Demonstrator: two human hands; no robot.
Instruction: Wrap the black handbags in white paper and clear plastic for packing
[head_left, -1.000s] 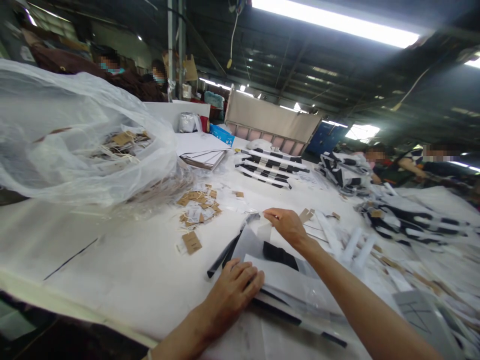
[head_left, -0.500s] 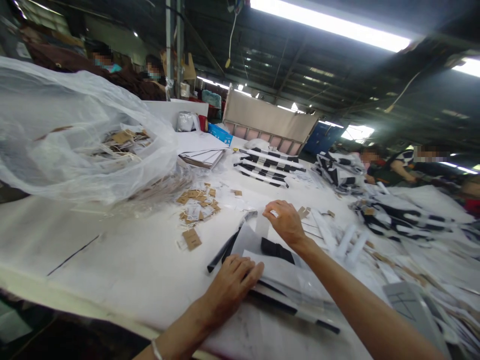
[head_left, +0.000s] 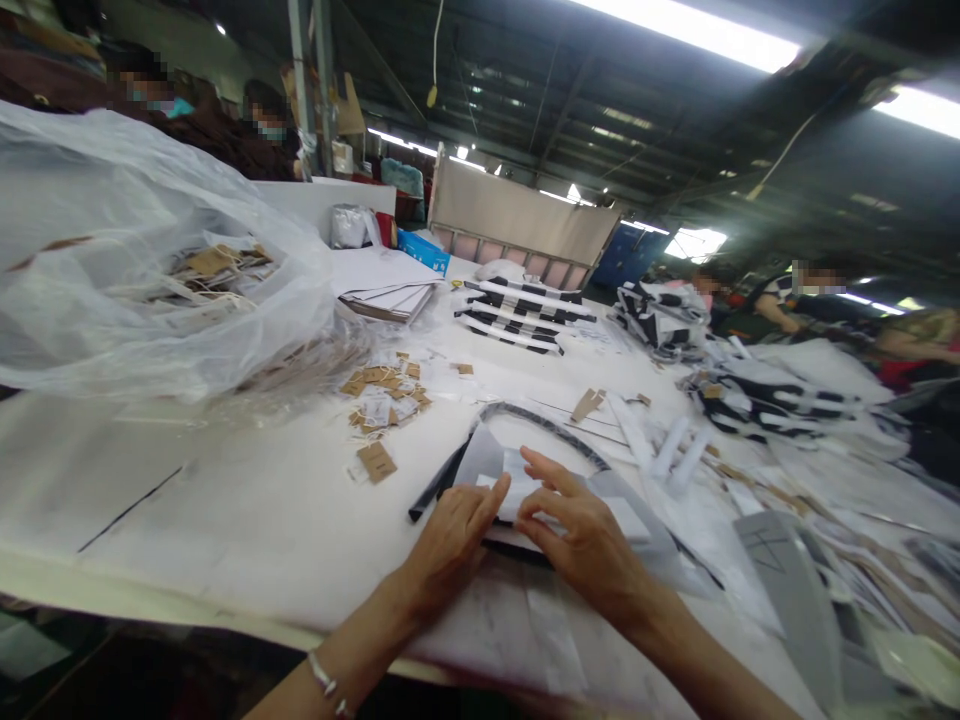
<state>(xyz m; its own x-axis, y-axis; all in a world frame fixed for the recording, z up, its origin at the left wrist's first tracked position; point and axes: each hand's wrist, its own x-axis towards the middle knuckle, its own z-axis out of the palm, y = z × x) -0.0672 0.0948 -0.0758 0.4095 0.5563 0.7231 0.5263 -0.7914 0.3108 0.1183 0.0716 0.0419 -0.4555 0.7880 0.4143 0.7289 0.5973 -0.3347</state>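
On the table before me lies a flat item with a dark curved strip (head_left: pixel 555 418) like a handle and a grey-white sheet (head_left: pixel 484 452). A white folded piece (head_left: pixel 626 517), paper or film, lies across it. My left hand (head_left: pixel 454 525) rests flat on the near left part, fingers stretched and thumb toward the white piece. My right hand (head_left: pixel 581 525) is just to the right, its fingers bent but apart, touching the white piece. Part of the item is hidden under both hands.
Brown tags (head_left: pixel 376 462) with strings lie to the left of the item, beside a big clear plastic bag (head_left: pixel 150 340) holding more tags. Black-and-white checked pieces (head_left: pixel 525 315) are stacked farther back. Strips and a grey panel (head_left: pixel 787 580) cover the right side. People work beyond.
My right hand has come down and toward me from its raised pinch on a translucent strip, and its fingers have spread. The dark curved strip now shows. My left hand stays on the item.
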